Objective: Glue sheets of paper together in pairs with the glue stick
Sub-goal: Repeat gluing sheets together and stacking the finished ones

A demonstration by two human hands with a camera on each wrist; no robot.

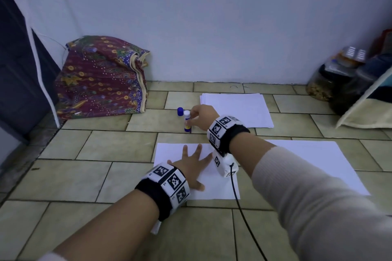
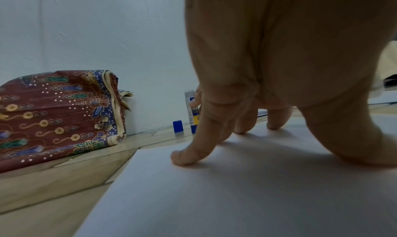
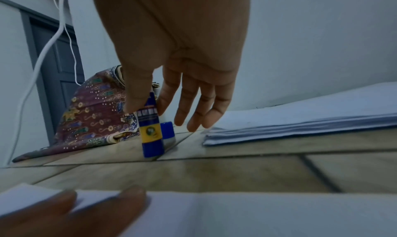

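A: We start at the right hand (image 1: 202, 115); its thumb and forefinger pinch the upper part of the glue stick (image 1: 187, 122), the other three fingers (image 3: 199, 103) hanging straight and apart from the tube; the stick stands upright on the tiled floor (image 1: 118, 146), uncapped, its white top showing.

B: And the left hand (image 1: 191, 167) lies flat with fingers spread, pressing the near sheet of paper (image 1: 165, 154); it holds nothing; in the left wrist view only the fingertips (image 2: 182, 157) and the heel of the palm touch the sheet.

A: The blue cap (image 1: 180, 111) stands on the floor just behind the stick; the two look apart to us, though the right wrist view overlaps them.

B: Outward, then; a stack of paper (image 1: 244, 108) lies near the wall, to the right of the stick; a larger sheet (image 1: 318, 159) lies to the right of the near one, its left part hidden under the right forearm; we cannot tell whether the two sheets overlap.

A: The label is blue, with a white band of blurred marks and a yellow band carrying a round emblem; we can read no word or brand on it.

B: A patterned cloth bundle (image 1: 101, 78) sits in the left corner; the jars (image 1: 331, 82) at the right edge are blurred and cut off; we cannot make out their contents.
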